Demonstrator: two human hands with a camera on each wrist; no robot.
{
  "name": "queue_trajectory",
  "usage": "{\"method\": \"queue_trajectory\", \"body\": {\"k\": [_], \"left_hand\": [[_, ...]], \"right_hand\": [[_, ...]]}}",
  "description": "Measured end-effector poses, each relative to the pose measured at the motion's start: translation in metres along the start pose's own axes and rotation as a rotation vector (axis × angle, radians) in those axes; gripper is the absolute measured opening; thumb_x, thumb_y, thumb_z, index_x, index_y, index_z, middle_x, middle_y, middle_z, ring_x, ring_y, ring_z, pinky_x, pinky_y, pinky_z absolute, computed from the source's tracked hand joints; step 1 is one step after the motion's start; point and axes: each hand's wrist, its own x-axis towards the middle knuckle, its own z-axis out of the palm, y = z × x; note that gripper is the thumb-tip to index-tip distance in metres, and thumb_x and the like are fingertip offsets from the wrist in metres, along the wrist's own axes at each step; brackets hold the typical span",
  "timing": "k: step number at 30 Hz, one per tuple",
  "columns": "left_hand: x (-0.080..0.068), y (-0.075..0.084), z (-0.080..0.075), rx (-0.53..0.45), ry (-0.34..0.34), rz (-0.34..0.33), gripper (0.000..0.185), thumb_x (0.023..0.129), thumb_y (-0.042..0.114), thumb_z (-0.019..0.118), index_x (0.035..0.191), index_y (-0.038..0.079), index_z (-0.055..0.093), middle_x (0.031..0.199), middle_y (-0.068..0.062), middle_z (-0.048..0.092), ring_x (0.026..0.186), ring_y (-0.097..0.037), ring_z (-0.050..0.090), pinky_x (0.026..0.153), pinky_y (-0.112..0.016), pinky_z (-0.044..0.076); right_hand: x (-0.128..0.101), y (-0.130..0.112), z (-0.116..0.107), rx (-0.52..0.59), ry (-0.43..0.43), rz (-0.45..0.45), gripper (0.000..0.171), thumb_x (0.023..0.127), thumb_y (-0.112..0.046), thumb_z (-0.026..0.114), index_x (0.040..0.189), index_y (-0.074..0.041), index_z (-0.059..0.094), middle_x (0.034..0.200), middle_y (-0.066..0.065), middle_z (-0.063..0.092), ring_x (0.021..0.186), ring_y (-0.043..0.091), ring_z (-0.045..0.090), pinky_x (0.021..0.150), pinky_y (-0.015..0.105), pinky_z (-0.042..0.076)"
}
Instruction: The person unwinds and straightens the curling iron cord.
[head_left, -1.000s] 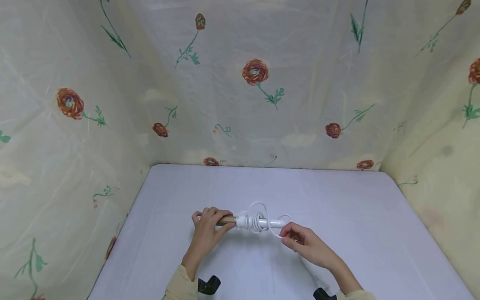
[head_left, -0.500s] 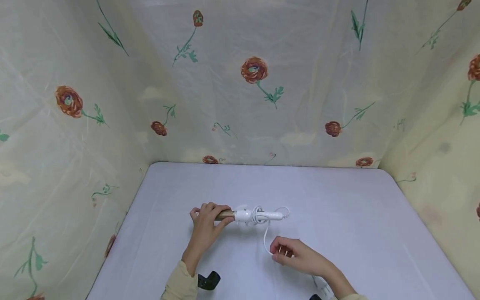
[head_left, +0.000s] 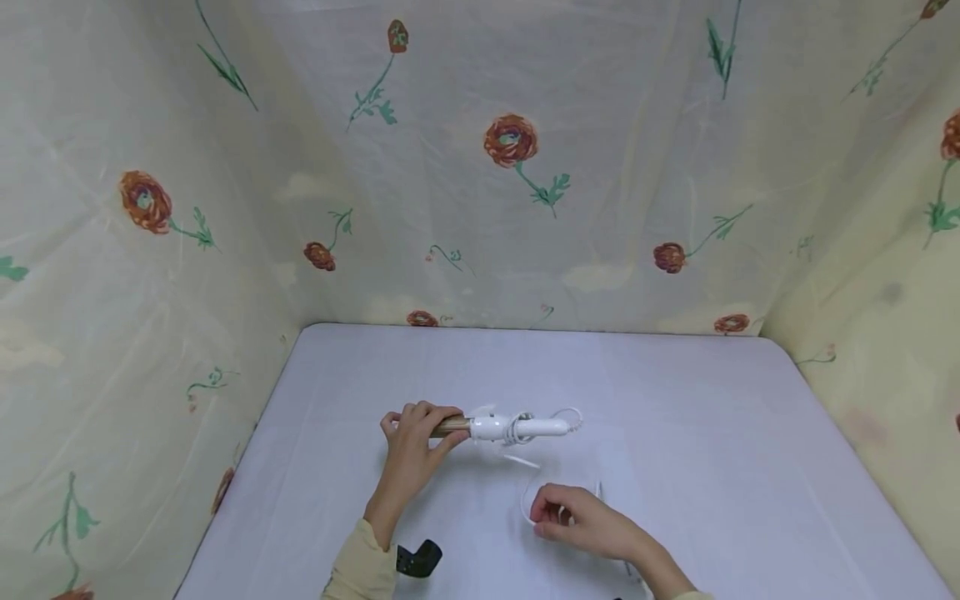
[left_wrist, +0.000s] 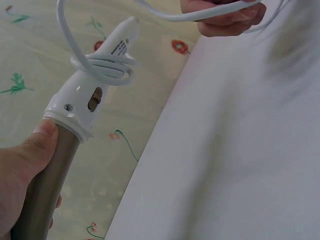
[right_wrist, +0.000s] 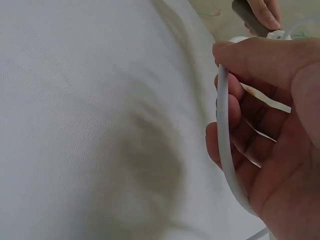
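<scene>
A curling iron with a white handle and a brownish metallic barrel is held level above the table in the head view. My left hand grips it by the barrel, thumb close to the white collar. White cord is wound in several turns around the handle. Toward the front and right, my right hand pinches a loose stretch of the cord between thumb and fingertips. That stretch curves down past the palm in the right wrist view.
Under both hands lies a table with a white cover. Cream cloth with orange flowers hangs at the back and both sides. A black device sits by the left sleeve.
My right hand has pulled the cord from the handle's end toward the front and left, and fewer turns show on the handle. My left hand keeps its grip, slightly farther back.
</scene>
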Motion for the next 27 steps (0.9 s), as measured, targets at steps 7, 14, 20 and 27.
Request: {"method": "queue_trajectory", "body": {"k": [7, 14, 20, 27], "left_hand": [[-0.001, 0.000, -0.001, -0.010, -0.014, 0.017, 0.036, 0.079, 0.046, 0.067, 0.109, 0.026, 0.068, 0.093, 0.006, 0.062, 0.086, -0.013, 0.047, 0.090, -0.049, 0.018], [-0.002, -0.001, -0.001, -0.018, -0.010, 0.024, 0.036, 0.080, 0.046, 0.066, 0.109, 0.026, 0.068, 0.094, 0.007, 0.062, 0.086, -0.013, 0.048, 0.091, -0.049, 0.018], [-0.003, -0.001, -0.001, -0.030, -0.008, 0.033, 0.034, 0.080, 0.045, 0.067, 0.109, 0.026, 0.068, 0.093, 0.007, 0.062, 0.086, -0.012, 0.047, 0.091, -0.049, 0.018], [-0.004, 0.001, -0.003, -0.050, -0.010, 0.038, 0.035, 0.081, 0.045, 0.066, 0.110, 0.026, 0.067, 0.094, 0.007, 0.062, 0.086, -0.012, 0.047, 0.090, -0.049, 0.017]], "right_hand": [[0.002, 0.009, 0.006, -0.008, -0.018, 0.041, 0.010, 0.089, -0.021, 0.065, 0.094, -0.014, 0.061, 0.080, -0.010, 0.055, 0.071, -0.003, 0.049, 0.064, 0.019, 0.045], [0.001, 0.020, 0.011, -0.002, 0.037, 0.050, 0.006, 0.090, -0.016, 0.063, 0.095, -0.012, 0.062, 0.085, -0.005, 0.061, 0.076, -0.002, 0.052, 0.067, 0.020, 0.046], [0.003, 0.026, 0.011, 0.048, 0.118, 0.159, 0.011, 0.096, -0.017, 0.055, 0.102, -0.011, 0.061, 0.093, 0.002, 0.065, 0.081, 0.002, 0.055, 0.071, 0.021, 0.046], [0.016, 0.021, 0.009, 0.330, 0.276, 0.213, 0.030, 0.101, -0.017, 0.044, 0.113, 0.008, 0.055, 0.100, 0.020, 0.063, 0.085, 0.004, 0.060, 0.077, 0.021, 0.050]]}}
